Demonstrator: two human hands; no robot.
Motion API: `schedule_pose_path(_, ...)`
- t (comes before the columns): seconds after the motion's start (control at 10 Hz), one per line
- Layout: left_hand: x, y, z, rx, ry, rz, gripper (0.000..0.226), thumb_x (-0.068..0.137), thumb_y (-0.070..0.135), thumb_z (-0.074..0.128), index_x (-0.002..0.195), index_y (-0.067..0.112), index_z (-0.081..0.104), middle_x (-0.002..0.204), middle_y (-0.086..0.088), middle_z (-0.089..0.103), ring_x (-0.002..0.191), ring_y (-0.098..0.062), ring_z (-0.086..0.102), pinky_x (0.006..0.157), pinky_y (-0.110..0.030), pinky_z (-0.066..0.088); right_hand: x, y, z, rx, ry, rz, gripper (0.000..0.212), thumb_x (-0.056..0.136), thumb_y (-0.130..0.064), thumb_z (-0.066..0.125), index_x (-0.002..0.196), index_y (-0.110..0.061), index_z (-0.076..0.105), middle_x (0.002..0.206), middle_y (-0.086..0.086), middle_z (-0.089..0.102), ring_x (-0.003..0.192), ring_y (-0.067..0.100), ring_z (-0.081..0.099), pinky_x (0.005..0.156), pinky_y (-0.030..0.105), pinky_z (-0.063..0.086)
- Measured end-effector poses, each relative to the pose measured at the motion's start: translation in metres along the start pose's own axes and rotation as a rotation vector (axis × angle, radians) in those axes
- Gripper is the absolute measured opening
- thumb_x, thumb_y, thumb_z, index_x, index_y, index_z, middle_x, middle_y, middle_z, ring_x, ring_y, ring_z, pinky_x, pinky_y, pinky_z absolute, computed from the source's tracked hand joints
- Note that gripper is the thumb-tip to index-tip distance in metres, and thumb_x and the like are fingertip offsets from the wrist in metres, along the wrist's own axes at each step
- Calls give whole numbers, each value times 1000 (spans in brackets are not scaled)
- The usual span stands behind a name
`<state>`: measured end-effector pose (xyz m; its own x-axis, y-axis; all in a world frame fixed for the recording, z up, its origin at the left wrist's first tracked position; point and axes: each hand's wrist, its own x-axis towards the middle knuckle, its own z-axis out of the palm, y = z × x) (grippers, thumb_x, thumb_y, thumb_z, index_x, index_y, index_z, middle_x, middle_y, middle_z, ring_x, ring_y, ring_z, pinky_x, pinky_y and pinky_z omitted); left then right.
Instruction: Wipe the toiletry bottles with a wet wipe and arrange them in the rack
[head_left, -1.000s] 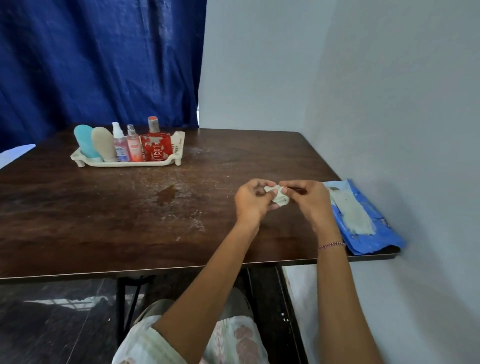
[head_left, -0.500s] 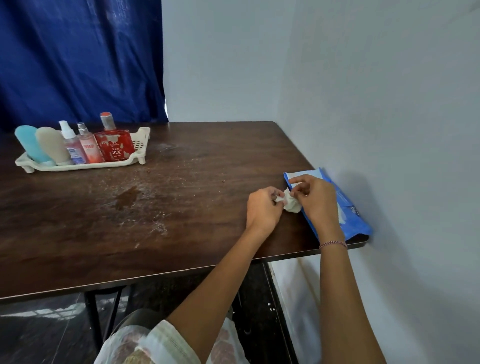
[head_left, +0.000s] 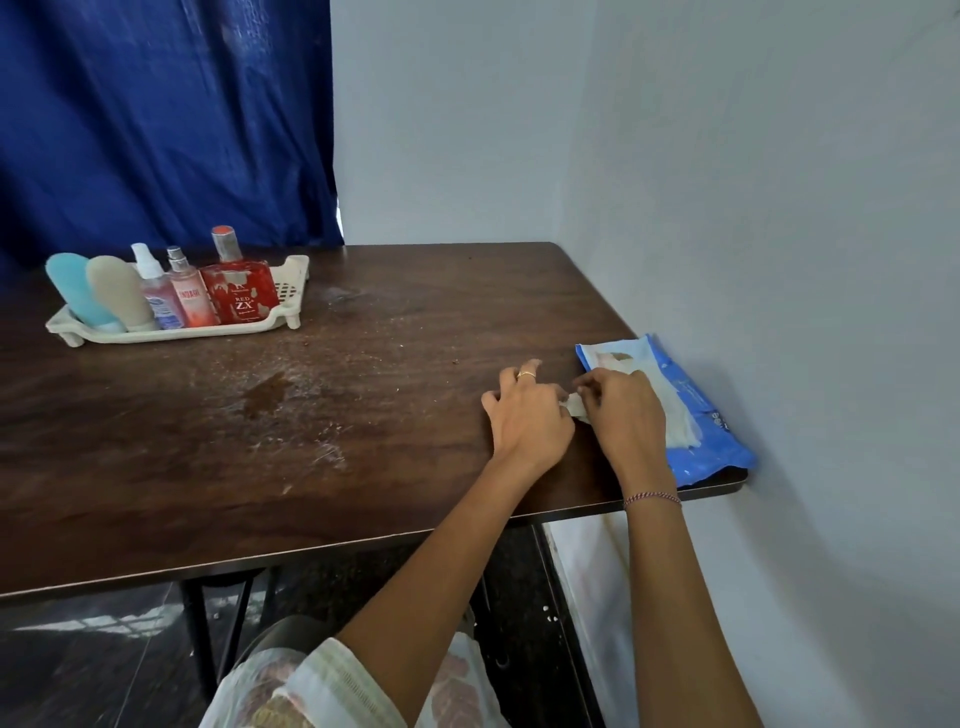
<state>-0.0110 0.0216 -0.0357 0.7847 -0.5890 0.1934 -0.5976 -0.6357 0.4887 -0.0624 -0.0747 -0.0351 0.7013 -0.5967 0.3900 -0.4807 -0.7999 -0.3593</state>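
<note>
A cream plastic rack (head_left: 291, 291) stands at the table's far left. It holds a blue tube (head_left: 75, 291), a beige tube (head_left: 117, 293), a clear spray bottle (head_left: 158, 299), a pink spray bottle (head_left: 189, 296) and a red square bottle (head_left: 241, 293), all upright. Near the table's right front edge, my left hand (head_left: 530, 421) and my right hand (head_left: 626, 415) meet low on the tabletop. A crumpled white wet wipe (head_left: 574, 404) sits between them. My right hand pinches it, and my left hand's thumb side grips its other end while its outer fingers rest on the wood.
A blue wet-wipe pack (head_left: 696, 415) lies open just right of my hands, against the white wall (head_left: 779, 260). The dark wooden table (head_left: 363, 415) has dusty smears and a damp patch (head_left: 265, 392) in its middle. A blue curtain (head_left: 156, 130) hangs behind the rack.
Both hands have carried the wipe rightward and down to the tabletop beside the blue pack. The view has swung right. The bottles in the rack have not moved.
</note>
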Motion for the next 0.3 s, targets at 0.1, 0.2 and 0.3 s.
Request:
schedule_pose_path(0.1,-2,-5,-3,-39,-36,17,36,92,17,47,124,25,62,157,-5,20,144,-23,11,114,-54,13,-2,-5,-1,-18,34,-12,22,94,-23,54,110,-15,67,108,8,65,103,22,52,72,27,44)
schedule_pose_path(0.2,-3,-11,-6,-9,-3,54,46,95,18,43,141,18,43,159,-8,12,148,-21,2,116,-55,2,-4,-15,-5,15,135,-50,24,95,-22,51,112,-12,66,110,9,62,104,23,48,75,30,45)
schedule_pose_path(0.3,-1,-18,-15,49,45,61,51,99,23,36,148,11,26,160,-10,9,148,-20,0,117,-51,-1,-4,-25,-3,69,150,-102,28,96,-17,48,117,-8,63,119,9,59,111,24,47,87,34,45)
